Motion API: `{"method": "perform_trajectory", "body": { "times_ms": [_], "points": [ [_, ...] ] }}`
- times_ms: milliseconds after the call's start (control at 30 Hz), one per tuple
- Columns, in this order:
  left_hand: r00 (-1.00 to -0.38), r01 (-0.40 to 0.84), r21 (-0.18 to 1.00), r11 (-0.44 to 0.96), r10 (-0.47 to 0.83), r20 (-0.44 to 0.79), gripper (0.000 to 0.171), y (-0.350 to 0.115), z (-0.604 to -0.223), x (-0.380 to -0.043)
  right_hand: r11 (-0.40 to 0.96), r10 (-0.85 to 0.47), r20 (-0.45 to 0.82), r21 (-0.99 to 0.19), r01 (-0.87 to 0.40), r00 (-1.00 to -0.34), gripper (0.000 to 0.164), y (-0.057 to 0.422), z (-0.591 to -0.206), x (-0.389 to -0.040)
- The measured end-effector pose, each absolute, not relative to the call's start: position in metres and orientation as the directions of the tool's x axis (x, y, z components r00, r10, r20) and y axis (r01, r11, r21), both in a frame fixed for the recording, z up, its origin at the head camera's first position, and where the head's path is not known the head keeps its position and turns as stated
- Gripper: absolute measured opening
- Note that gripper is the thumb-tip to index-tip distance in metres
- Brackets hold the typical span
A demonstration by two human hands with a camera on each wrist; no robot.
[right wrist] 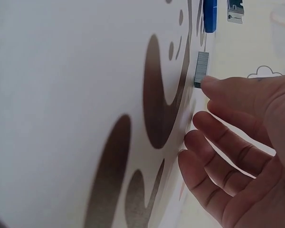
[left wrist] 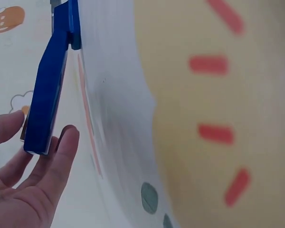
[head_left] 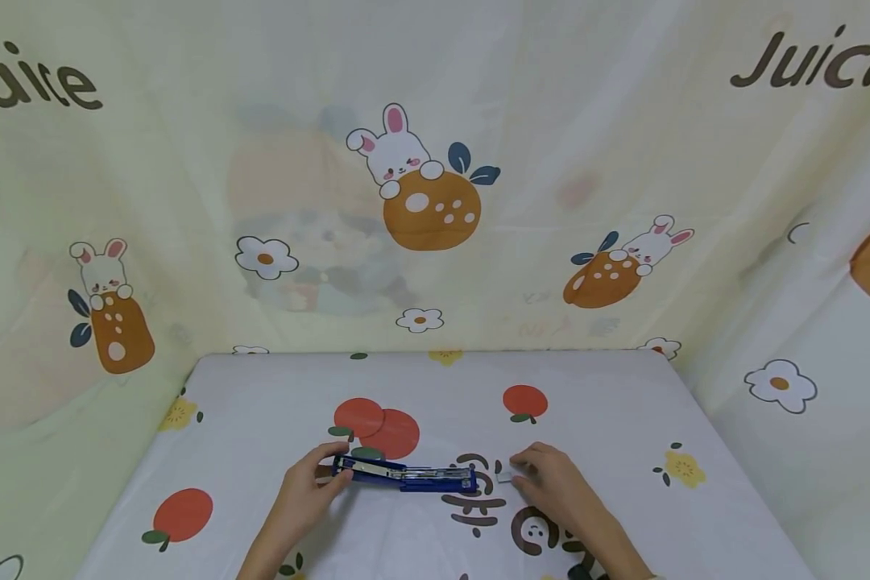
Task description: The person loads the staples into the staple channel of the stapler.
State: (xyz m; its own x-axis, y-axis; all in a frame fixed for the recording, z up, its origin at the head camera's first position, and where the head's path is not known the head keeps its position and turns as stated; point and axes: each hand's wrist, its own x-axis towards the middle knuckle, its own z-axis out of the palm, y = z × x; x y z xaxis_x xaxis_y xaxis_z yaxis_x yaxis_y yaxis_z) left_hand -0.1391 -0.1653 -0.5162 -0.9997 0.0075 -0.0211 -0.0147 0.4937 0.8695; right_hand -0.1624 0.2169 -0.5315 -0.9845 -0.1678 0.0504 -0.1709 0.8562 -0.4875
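Observation:
A blue stapler (head_left: 435, 486) lies folded wide open, its metal staple channel facing up in the head view. My left hand (head_left: 312, 487) holds the end of its left arm between thumb and fingers; in the left wrist view that blue arm (left wrist: 45, 95) slants up from the fingers. To the right of the stapler, my right hand (head_left: 554, 483) pinches a small grey strip of staples (right wrist: 201, 69) between thumb and forefinger. A short gap separates the strip from the stapler's right end. The right hand's other fingers are loosely bent.
Both hands are over a table covered by a white cloth (head_left: 261, 403) with printed fruit, flowers and dark lettering. Behind it and at both sides hang pale curtains (head_left: 551, 97) printed with rabbits and oranges.

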Motion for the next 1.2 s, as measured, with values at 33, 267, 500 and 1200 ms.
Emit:
{"method": "perform_trajectory", "body": {
  "times_ms": [33, 267, 500, 1200],
  "points": [
    [-1.000, -0.021, 0.874, 0.486, 0.005, -0.027, 0.040, -0.1653, -0.5159, -0.1391, 0.854, -0.173, 0.052, -0.490, -0.176, -0.984, 0.021, 0.2170, -0.5319, -0.1625],
    [-0.999, -0.049, 0.890, 0.453, -0.008, -0.051, 0.040, -0.1654, -0.5162, -0.1396, 0.837, -0.209, 0.034, -0.511, -0.197, -0.977, 0.021, 0.2187, -0.5327, -0.1634],
    [-0.997, -0.068, 0.906, 0.417, -0.005, -0.073, 0.042, -0.1667, -0.5166, -0.1399, 0.819, -0.235, 0.015, -0.535, -0.206, -0.972, 0.021, 0.2181, -0.5327, -0.1641],
    [-0.988, -0.151, 0.952, 0.267, -0.015, -0.153, 0.049, -0.1638, -0.5189, -0.1408, 0.831, -0.237, -0.010, -0.519, -0.197, -0.971, 0.017, 0.2140, -0.5352, -0.1654]
  ]
}}
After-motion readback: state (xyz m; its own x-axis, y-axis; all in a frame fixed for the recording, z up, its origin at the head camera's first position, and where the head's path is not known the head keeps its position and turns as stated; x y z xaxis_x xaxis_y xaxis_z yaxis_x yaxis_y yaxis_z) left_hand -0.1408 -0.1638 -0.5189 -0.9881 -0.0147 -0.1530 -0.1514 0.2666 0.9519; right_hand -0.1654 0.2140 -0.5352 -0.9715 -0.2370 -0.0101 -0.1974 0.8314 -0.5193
